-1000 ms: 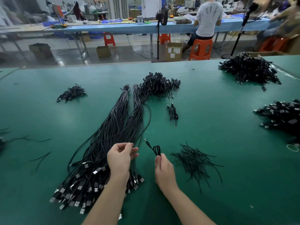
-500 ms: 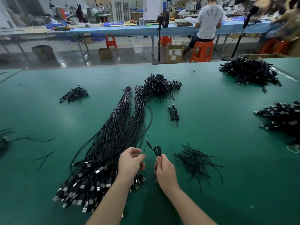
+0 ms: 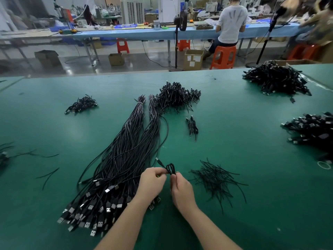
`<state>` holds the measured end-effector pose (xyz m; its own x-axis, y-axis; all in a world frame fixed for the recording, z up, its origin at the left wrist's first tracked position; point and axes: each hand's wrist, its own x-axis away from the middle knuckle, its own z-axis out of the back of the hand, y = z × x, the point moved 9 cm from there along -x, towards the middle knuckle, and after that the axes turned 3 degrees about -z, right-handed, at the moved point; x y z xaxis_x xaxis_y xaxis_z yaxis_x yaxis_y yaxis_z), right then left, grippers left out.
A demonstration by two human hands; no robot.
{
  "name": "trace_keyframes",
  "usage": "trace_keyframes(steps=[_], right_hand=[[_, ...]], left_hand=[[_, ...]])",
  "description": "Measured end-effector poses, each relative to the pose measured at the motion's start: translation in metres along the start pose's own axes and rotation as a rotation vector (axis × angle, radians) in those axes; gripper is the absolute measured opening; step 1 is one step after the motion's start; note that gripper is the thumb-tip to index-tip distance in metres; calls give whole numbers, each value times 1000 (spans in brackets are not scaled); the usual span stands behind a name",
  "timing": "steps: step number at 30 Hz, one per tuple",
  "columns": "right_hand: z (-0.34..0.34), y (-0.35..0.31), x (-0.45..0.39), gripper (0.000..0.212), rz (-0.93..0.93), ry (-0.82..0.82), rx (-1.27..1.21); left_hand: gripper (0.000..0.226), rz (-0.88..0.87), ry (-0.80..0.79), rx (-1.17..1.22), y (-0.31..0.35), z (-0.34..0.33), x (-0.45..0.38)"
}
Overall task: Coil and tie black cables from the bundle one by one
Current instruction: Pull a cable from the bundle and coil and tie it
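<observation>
A long bundle of straight black cables [image 3: 126, 156] lies on the green table [image 3: 252, 138], its USB plugs fanned out at the near left. My right hand [image 3: 182, 190] pinches a small black cable coil [image 3: 171, 168] upright just right of the bundle. My left hand [image 3: 153, 183] has come up against it, fingers pinching the same cable beside the coil. The cable's small plug end [image 3: 157, 159] sticks up and to the left. A loose pile of thin black ties [image 3: 216, 179] lies to the right of my hands.
Finished coils lie in heaps: far centre [image 3: 176, 96], far left [image 3: 81, 105], far right [image 3: 275, 80], right edge [image 3: 311, 129], and a few [image 3: 192, 126] mid-table. Stray ties [image 3: 48, 175] lie at left. A person on an orange stool [image 3: 223, 56] sits beyond the table.
My left hand has moved right from above the bundle until its fingers meet the coil held by my right hand. The right hand has stayed almost still.
</observation>
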<state>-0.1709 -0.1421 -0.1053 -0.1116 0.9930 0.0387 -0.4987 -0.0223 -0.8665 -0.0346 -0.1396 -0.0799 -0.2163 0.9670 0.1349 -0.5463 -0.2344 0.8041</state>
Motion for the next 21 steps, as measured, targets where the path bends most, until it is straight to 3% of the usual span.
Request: trace_keyframes(steps=[10, 15, 21], right_hand=[[-1, 0, -3, 33, 0, -36, -41], [-5, 1, -4, 30, -20, -68, -43], [-2, -1, -3, 11, -25, -67, -66]], left_hand=[[38, -72, 11, 80, 4, 1, 4], [32, -87, 5, 47, 7, 0, 4], [23, -25, 1, 38, 1, -8, 7]])
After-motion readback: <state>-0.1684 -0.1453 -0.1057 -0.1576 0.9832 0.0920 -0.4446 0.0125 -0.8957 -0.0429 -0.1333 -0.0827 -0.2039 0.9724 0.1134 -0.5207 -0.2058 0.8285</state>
